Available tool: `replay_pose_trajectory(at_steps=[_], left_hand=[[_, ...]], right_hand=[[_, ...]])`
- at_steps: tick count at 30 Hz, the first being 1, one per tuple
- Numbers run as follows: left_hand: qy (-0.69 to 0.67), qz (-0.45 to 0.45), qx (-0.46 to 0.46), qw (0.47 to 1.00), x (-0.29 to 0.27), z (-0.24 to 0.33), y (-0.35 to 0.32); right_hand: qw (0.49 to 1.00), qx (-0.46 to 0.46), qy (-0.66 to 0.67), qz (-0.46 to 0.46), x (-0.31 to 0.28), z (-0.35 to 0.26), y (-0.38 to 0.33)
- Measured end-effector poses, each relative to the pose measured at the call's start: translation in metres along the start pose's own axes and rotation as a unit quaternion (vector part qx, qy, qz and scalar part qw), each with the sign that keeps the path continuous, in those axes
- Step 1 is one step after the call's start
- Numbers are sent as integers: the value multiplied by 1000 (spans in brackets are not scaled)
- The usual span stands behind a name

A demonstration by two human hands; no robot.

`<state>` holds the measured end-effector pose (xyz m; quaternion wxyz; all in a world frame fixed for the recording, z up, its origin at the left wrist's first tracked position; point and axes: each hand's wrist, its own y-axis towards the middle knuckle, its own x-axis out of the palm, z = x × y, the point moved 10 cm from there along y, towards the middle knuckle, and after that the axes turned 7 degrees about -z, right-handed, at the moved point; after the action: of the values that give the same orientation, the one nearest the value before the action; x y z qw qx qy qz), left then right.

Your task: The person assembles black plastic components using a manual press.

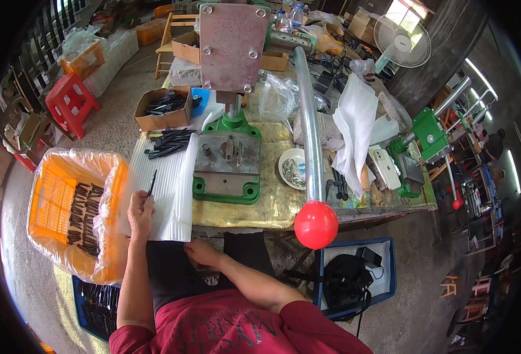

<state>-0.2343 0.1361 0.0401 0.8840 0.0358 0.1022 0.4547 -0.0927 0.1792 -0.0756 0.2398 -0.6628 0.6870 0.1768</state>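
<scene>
There are two hands: the left hand point(140, 211) holds one thin black rod point(152, 182), and the right hand point(200, 252) holds nothing that can be seen. On the worktop point(272, 206) stands one green hand press point(228, 159) with one long metal lever ending in one red ball point(316, 225). One white corrugated plastic sheet point(166, 194), one brown cardboard box point(161, 110) and one small white bowl point(293, 169) are also there. Beside the worktop is one orange plastic crate point(74, 212) with many black parts, too many to count. One white fan point(402, 40) stands far behind.
</scene>
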Motion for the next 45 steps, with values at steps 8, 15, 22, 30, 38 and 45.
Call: replay_pose_trajectory(at_steps=[8,15,22,30,38,45], left_hand=[[2,-9,1,1000,0,0,0],[11,-18,-4,1000,2,0,0],[11,-16,-4,1000,1,-1,0],[5,-18,-6,1000,2,1,0],[8,-13,-3,1000,2,1,0],[-5,-7,-4,1000,0,-1,0]], right_hand=[[1000,-6,-3,0,-4,-6,-1],[1000,3,4,-10,-3,-5,-1],[1000,-6,-7,4,-2,-4,-1],[1000,6,-6,-4,-3,-5,-1],[1000,11,-10,-9,-1,-2,0],[1000,-13,-5,9,-2,-4,-1]])
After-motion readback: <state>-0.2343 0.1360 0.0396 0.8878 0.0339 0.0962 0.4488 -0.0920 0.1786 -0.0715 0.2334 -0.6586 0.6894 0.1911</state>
